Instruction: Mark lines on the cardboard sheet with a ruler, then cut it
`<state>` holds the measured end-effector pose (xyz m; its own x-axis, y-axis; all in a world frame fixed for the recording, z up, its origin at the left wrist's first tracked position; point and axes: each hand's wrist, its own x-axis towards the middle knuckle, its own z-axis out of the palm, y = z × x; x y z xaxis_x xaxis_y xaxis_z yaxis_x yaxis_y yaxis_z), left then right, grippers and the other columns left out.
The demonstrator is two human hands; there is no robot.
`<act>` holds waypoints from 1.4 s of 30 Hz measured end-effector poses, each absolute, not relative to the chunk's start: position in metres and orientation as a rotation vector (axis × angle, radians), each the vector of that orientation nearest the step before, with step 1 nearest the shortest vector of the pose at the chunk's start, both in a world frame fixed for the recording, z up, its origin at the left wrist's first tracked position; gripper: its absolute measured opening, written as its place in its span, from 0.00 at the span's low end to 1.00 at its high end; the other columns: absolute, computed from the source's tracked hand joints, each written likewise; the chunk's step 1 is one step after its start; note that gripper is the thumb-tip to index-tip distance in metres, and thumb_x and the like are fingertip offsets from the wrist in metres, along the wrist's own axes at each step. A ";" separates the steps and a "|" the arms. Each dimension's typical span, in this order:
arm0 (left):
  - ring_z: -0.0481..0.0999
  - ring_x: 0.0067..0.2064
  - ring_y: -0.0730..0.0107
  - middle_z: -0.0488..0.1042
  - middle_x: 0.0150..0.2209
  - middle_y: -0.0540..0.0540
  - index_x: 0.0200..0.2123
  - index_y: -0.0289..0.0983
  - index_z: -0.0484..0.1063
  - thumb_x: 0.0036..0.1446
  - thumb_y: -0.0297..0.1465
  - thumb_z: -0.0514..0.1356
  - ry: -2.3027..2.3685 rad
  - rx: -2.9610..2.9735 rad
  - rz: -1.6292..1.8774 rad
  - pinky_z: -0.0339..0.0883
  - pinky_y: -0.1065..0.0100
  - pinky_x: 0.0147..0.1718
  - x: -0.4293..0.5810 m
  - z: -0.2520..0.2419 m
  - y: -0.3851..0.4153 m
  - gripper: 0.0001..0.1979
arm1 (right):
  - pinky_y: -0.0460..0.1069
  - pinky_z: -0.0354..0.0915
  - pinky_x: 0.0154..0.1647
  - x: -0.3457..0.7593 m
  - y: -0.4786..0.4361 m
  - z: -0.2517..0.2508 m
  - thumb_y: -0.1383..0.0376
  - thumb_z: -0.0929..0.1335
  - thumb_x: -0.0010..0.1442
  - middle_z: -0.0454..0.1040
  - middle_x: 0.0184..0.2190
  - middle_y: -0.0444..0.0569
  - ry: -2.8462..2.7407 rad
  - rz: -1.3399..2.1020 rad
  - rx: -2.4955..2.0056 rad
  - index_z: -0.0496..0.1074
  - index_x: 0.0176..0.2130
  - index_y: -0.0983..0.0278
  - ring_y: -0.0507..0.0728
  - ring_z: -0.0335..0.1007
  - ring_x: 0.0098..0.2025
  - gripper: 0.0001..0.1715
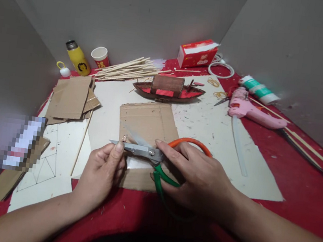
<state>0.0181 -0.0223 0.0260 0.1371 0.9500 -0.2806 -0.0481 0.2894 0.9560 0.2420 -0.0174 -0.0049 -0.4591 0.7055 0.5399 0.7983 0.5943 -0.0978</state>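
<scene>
Bench [304, 187] red-covered, white sheet on top. Cardboard sheet [149, 121] flat at centre, under both hands. Tissue box [197, 53] at back, open, white tissue showing. Paper cup [100, 56] upright, contents not visible. Right hand [198, 177] closed round scissors [157, 156] handles. Left hand [99, 172] fingertips pinching small scrap [124, 138] by blade tip.

Both hands, left [101, 172] and right [198, 177], meet with fingers curled.

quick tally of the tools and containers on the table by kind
scissors: 1
glue gun: 1
yellow bottle: 1
paper cup: 1
tissue box: 1
green-and-white tube: 1
total: 6
</scene>
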 end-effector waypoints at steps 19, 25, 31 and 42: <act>0.46 0.15 0.83 0.52 0.14 0.62 0.31 0.38 0.68 0.50 0.59 0.65 1.149 0.813 0.975 0.41 0.78 0.12 0.026 0.025 -0.023 0.28 | 0.52 0.70 0.30 0.243 -0.019 -0.009 0.61 0.69 0.58 0.72 0.36 0.54 -2.275 -0.278 -1.111 0.69 0.58 0.69 0.60 0.72 0.33 0.30; 0.44 0.17 0.83 0.50 0.16 0.62 0.31 0.37 0.68 0.53 0.57 0.64 1.077 0.803 0.970 0.40 0.78 0.13 0.024 0.027 -0.027 0.27 | 0.51 0.70 0.28 0.244 -0.018 -0.005 0.63 0.68 0.58 0.71 0.32 0.51 -2.227 -0.246 -1.126 0.68 0.59 0.70 0.59 0.71 0.30 0.31; 0.51 0.20 0.81 0.57 0.23 0.58 0.32 0.39 0.63 0.58 0.49 0.64 1.000 0.838 1.036 0.46 0.77 0.16 0.022 0.026 -0.030 0.20 | 0.52 0.72 0.31 0.244 -0.020 -0.007 0.64 0.70 0.57 0.72 0.36 0.52 -2.250 -0.067 -1.091 0.64 0.61 0.67 0.59 0.73 0.34 0.34; 0.53 0.20 0.81 0.61 0.22 0.55 0.30 0.37 0.66 0.65 0.45 0.59 1.004 1.051 1.017 0.45 0.73 0.19 0.018 0.022 -0.031 0.18 | 0.53 0.73 0.32 0.241 -0.024 -0.002 0.64 0.71 0.56 0.72 0.37 0.53 -2.287 0.035 -1.072 0.62 0.62 0.65 0.59 0.72 0.35 0.36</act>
<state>0.0184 -0.0308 0.0224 0.2201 0.9645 -0.1460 -0.1585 0.1831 0.9702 0.2415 -0.0244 -0.0015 -0.4892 0.7057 0.5124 0.6899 0.6726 -0.2677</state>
